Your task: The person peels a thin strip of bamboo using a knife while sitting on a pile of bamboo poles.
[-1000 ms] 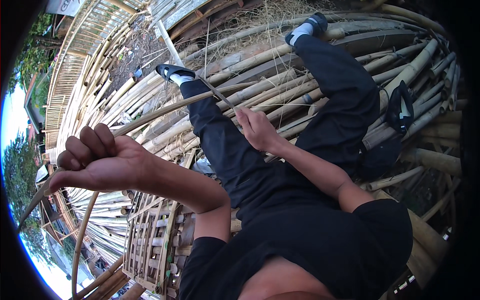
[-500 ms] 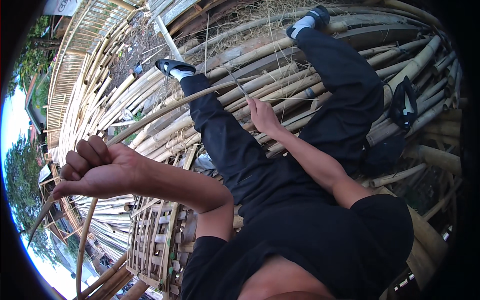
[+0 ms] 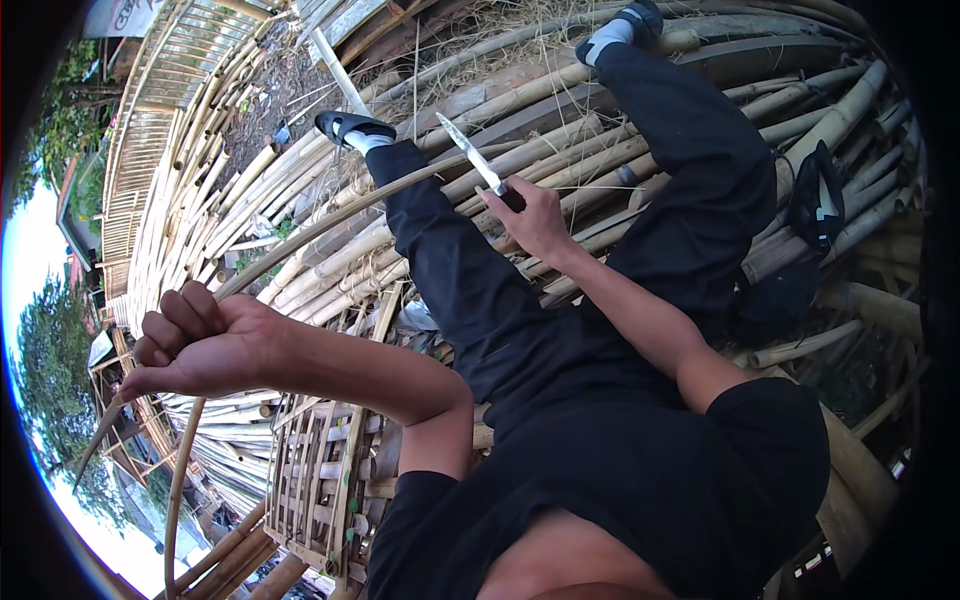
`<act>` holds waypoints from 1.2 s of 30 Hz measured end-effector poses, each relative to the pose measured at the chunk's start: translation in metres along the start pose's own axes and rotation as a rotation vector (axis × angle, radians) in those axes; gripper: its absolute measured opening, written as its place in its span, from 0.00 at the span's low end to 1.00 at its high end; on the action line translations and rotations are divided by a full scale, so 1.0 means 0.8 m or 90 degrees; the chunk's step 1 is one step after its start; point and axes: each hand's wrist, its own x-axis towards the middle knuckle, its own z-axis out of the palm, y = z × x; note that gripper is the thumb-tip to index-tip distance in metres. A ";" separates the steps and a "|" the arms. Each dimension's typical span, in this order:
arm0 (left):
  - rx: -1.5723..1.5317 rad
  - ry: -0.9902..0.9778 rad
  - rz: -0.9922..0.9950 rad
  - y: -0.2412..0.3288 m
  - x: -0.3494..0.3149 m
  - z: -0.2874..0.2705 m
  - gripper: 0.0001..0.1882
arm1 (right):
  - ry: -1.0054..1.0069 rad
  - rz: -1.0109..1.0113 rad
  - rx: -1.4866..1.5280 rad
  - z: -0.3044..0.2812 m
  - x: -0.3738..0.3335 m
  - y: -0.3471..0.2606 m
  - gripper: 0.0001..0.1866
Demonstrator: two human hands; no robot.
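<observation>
On the left, my left hand (image 3: 205, 345) is closed around a long bamboo strip (image 3: 320, 220). The strip slants up and right from my fist across my left shin, and a thin tapered end hangs below my thumb. In the middle, my right hand (image 3: 535, 220) grips a knife (image 3: 470, 152) by its dark handle. Its blade points up and left, the flat face catching light, close to the strip's far end. Whether the blade touches the strip I cannot tell.
Long bamboo poles (image 3: 560, 150) lie piled under and around my outstretched legs (image 3: 450, 250). A woven bamboo basket (image 3: 315, 480) stands at lower left. A slatted bamboo fence (image 3: 165, 80) rises at upper left. Dry straw-like shavings (image 3: 480, 65) lie at the top, and a black shoe (image 3: 822, 200) at right.
My right hand has turned the knife, so its blade now shows its bright flat side, and the hand has shifted slightly right. My left hand keeps its hold on the strip, almost unmoved.
</observation>
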 end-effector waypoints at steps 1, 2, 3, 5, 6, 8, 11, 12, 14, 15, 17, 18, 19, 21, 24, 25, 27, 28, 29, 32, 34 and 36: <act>-0.006 -0.001 -0.001 0.001 -0.001 0.000 0.27 | -0.014 0.020 0.009 -0.001 0.002 0.001 0.16; -0.005 -0.004 -0.001 0.001 -0.001 0.001 0.27 | -0.021 0.041 0.001 0.000 0.003 0.004 0.17; -0.007 -0.008 -0.001 0.001 -0.001 0.003 0.27 | -0.026 0.060 -0.007 0.003 0.005 0.008 0.17; -0.016 -0.013 -0.003 0.001 -0.002 0.005 0.27 | -0.028 0.077 -0.018 0.006 0.006 0.019 0.17; -0.022 -0.015 -0.004 0.002 -0.002 0.004 0.27 | -0.025 0.074 -0.020 0.009 0.005 0.021 0.17; -0.023 -0.018 -0.005 0.003 -0.002 0.003 0.27 | -0.025 0.075 -0.017 0.012 0.004 0.026 0.18; -0.011 -0.015 -0.003 0.003 -0.003 0.003 0.27 | -0.089 0.132 0.072 0.010 0.005 0.027 0.19; -0.010 -0.014 -0.002 0.004 -0.004 0.004 0.27 | -0.145 0.180 0.153 0.010 0.007 0.030 0.19; -0.009 -0.010 0.002 0.004 -0.004 0.005 0.27 | -0.241 0.245 0.224 0.009 0.008 0.035 0.19; -0.003 -0.005 0.008 0.005 -0.001 -0.001 0.27 | -0.288 0.262 0.214 0.004 0.008 0.014 0.18; 0.005 0.000 0.012 0.007 0.000 -0.004 0.27 | -0.296 0.238 0.181 0.003 0.006 0.004 0.17; 0.006 0.000 0.010 0.005 -0.001 -0.002 0.27 | -0.257 0.199 0.158 0.004 0.006 0.011 0.17; 0.007 -0.001 0.008 0.003 -0.002 -0.001 0.27 | -0.218 0.161 0.135 0.005 0.006 0.016 0.17; -0.008 -0.005 -0.001 0.000 0.000 -0.004 0.27 | -0.191 0.133 0.091 0.004 0.009 0.023 0.18; 0.004 -0.005 -0.001 0.000 0.009 -0.020 0.26 | -0.222 0.182 0.080 0.001 0.010 0.013 0.19; 0.013 -0.004 0.002 0.002 0.014 -0.028 0.26 | -0.246 0.211 0.085 0.000 0.010 0.006 0.20; 0.056 0.019 0.021 0.001 0.017 -0.043 0.26 | -0.213 0.145 0.064 0.008 0.007 0.018 0.20; 0.071 0.027 0.024 -0.001 0.016 -0.047 0.26 | -0.192 0.114 0.052 0.009 0.006 0.023 0.20; 0.087 0.036 0.028 -0.003 0.014 -0.051 0.26 | -0.212 0.131 0.033 0.006 0.007 0.031 0.20; 0.153 0.052 0.040 0.001 0.010 -0.065 0.26 | -0.249 0.144 0.028 0.007 0.005 0.018 0.21; 0.181 0.058 0.042 0.003 0.006 -0.065 0.27 | -0.203 0.108 0.079 0.019 0.000 0.027 0.23; 0.185 0.059 0.048 0.005 0.005 -0.066 0.27 | -0.250 0.090 0.011 0.027 -0.002 0.031 0.23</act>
